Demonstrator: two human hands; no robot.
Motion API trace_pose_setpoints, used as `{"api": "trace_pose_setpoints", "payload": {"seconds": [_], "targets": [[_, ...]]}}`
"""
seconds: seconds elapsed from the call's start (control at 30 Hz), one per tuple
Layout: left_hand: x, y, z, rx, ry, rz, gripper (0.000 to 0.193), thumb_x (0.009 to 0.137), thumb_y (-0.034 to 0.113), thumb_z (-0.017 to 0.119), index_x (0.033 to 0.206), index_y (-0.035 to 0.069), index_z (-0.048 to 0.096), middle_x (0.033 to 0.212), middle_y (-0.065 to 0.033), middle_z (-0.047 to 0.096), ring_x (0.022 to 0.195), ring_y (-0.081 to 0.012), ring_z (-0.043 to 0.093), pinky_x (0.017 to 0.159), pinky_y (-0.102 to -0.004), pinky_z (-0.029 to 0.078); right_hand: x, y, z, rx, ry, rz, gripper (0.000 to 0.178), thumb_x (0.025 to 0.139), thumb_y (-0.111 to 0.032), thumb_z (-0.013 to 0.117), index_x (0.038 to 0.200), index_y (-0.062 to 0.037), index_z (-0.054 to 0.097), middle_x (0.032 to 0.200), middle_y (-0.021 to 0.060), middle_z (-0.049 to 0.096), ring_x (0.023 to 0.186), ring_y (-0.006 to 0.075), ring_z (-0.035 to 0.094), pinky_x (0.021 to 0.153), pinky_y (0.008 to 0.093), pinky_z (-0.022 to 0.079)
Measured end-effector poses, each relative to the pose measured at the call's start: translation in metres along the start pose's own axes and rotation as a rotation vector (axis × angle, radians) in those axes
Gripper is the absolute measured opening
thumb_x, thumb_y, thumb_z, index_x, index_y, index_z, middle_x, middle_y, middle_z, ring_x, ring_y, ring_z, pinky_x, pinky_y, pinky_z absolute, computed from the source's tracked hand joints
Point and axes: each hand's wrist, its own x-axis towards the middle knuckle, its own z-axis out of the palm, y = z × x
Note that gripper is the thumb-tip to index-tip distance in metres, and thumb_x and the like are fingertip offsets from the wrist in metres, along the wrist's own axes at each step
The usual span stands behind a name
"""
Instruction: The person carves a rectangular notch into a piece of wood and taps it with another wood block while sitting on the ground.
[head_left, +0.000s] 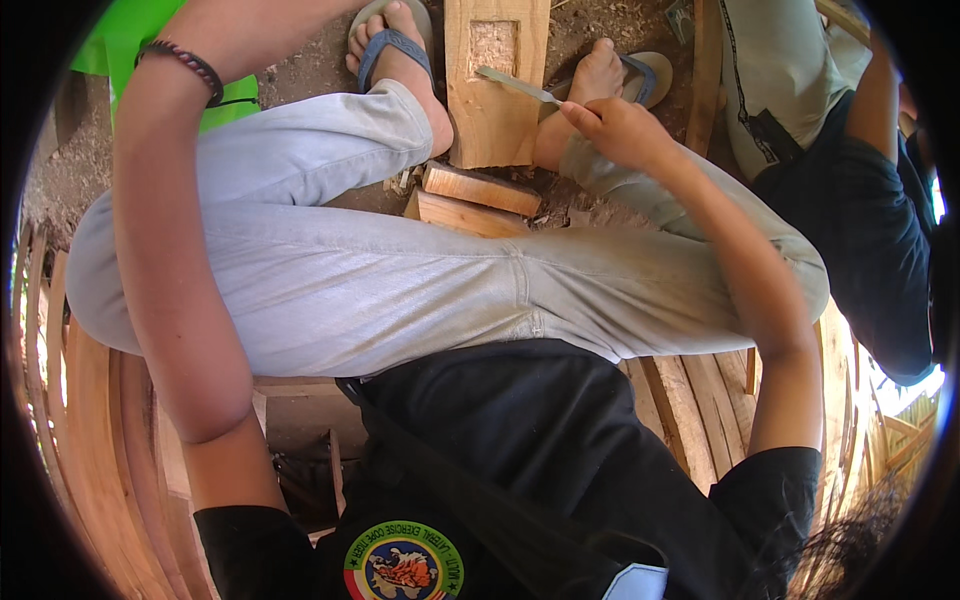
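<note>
My right hand [618, 130] is closed around a chisel [522, 88], a narrow flat metal blade whose handle end is hidden in the fingers. The blade's tip lies at the lower edge of a rectangular recess [495, 45] cut in a thick light-brown board [500, 130]. The recess has a rough, chipped floor. The board lies between my feet and runs out past the top edge. My left arm, with a dark braided bracelet at the wrist, stretches up on the left. Only part of my left hand [255, 35] shows; its fingers are outside the picture.
Two short wood blocks [480, 203] lie just below the board, between my legs. Wood chips and dust cover the ground. Under me are wooden slats [705, 400]. A bright green bag [110, 45] is at the upper left. Another person [850, 200] sits close on the right.
</note>
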Motion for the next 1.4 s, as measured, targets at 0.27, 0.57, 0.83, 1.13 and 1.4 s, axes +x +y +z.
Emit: {"api": "trace_pose_setpoints", "payload": {"seconds": [0.27,0.57,0.83,1.13,1.4], "targets": [[-0.008,0.002,0.005,0.065,0.03,-0.009,0.04,0.098,0.035,0.063,0.113,-0.002,0.064,0.104,-0.0229,0.069,0.097,-0.0379,0.067,0.086,-0.0427,0.053,0.012,-0.001,-0.009,0.399,-0.422,0.312,0.061,0.104,-0.062,0.047,0.094,-0.0036,0.061,0.054,0.0031,0.049,0.042,0.013,0.044,0.039,0.0313,0.034],[-0.001,-0.019,0.016,0.066,0.002,-0.082,0.043,0.096,0.038,0.064,0.112,-0.001,0.065,0.107,-0.0247,0.071,0.101,-0.0385,0.068,0.087,-0.0431,0.054,-0.009,-0.003,-0.005,0.772,-0.467,0.561,0.064,0.102,-0.069,0.041,0.085,-0.0103,0.059,0.059,-0.004,0.042,0.043,0.0086,0.038,0.04,0.0265,0.03],[0.017,-0.012,0.022,0.058,-0.025,-0.016,0.043,0.096,0.039,0.064,0.111,-0.001,0.066,0.105,-0.0241,0.071,0.099,-0.0388,0.069,0.087,-0.044,0.054,-0.019,0.029,-0.047,0.011,0.065,0.235,0.057,0.103,-0.052,0.054,0.095,0.0021,0.068,0.074,0.0199,0.063,0.073,0.029,0.067,0.073,0.0439,0.051],[0.004,-0.012,0.013,0.017,-0.011,-0.092,0.043,0.095,0.037,0.065,0.113,-0.002,0.066,0.107,-0.025,0.071,0.102,-0.0396,0.068,0.089,-0.0431,0.054,0.036,0.016,-0.038,-0.325,-0.044,0.005,0.061,0.1,-0.063,0.049,0.102,-0.0087,0.077,0.107,0.0226,0.071,0.103,0.0419,0.068,0.091,0.0512,0.054],[0.003,0.005,0.01,0.031,-0.037,-0.062,0.04,0.096,0.037,0.065,0.109,-0.001,0.066,0.105,-0.0245,0.071,0.099,-0.0398,0.068,0.087,-0.0434,0.053,0.022,0.012,0.005,0.539,-0.38,0.317,0.068,0.102,-0.067,0.044,0.079,-0.0048,0.059,0.055,0.0016,0.046,0.039,0.0135,0.045,0.037,0.0294,0.035]]}}
